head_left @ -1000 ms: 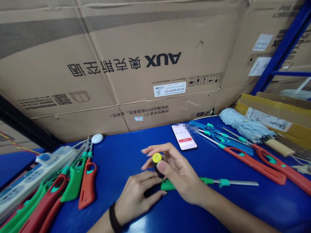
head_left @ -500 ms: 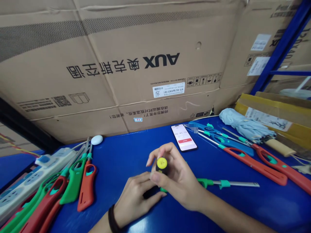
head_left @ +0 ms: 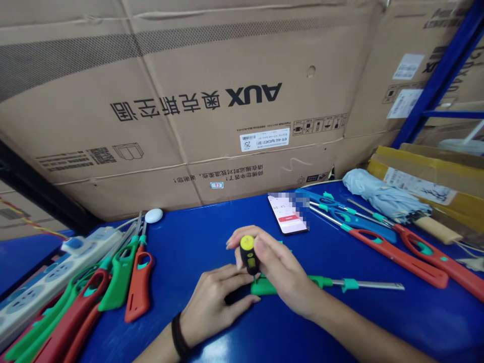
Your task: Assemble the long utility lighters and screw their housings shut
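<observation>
My right hand [head_left: 278, 267] is shut on a small screwdriver [head_left: 247, 254] with a yellow-capped black handle. Its thin metal tip points down into the green plastic handle of a long utility lighter [head_left: 264, 287]. The lighter lies flat on the blue table [head_left: 181, 252], with its metal barrel [head_left: 372, 285] running off to the right. My left hand [head_left: 215, 302], with a dark band at the wrist, grips the lighter's handle from the near side and covers much of it.
A smartphone [head_left: 286, 214] with a partly blurred screen lies just beyond my hands. Red and blue lighters [head_left: 397, 257] and a folded pale blue umbrella [head_left: 381, 196] lie at right. Several green and red lighters [head_left: 121, 277] and a power strip [head_left: 56, 272] lie at left. Large cardboard boxes stand behind.
The screwdriver has tipped from nearly end-on to a leaning pose, and its shaft and tip now show on the green handle. My right fingers have shifted around it, and my left hand stays nearly still.
</observation>
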{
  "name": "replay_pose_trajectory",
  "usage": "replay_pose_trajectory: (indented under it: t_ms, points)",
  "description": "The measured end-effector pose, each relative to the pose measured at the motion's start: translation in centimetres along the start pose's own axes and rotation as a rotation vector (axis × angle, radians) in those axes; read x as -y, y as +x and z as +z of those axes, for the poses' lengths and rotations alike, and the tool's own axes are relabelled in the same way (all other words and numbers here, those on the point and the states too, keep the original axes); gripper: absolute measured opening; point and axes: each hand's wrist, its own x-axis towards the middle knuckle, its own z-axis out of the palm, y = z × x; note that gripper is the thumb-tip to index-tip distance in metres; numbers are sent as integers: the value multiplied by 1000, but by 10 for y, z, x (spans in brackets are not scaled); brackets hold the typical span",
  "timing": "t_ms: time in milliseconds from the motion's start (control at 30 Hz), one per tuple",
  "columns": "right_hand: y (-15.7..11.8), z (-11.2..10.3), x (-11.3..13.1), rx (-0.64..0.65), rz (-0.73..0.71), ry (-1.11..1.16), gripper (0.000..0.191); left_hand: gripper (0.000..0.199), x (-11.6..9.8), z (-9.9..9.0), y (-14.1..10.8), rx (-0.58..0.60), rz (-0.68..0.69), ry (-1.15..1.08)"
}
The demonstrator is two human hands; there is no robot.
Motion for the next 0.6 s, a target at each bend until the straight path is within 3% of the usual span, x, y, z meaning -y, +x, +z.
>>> replay_pose_trajectory:
  t_ms: [67,167,333,400,500,600]
  points:
    - [1,0,1,10,-33,25,16,17,-1,0,0,-2,6,2]
    - [0,0,1,12,-52,77,22,14,-1,0,1,-20,17,5]
    - [-1,0,2,22,-17,-19,29,18,-1,0,0,-10,7,9]
    - [-1,0,3,9,-35,-32,15,16,0,0,0,-12,10,8]
    - [-3,0,2,10,-44,19,26,13,1,1,0,-27,15,7]
    - [-3,-1,2,28,-22,-3,19,15,1,1,1,-26,9,7]
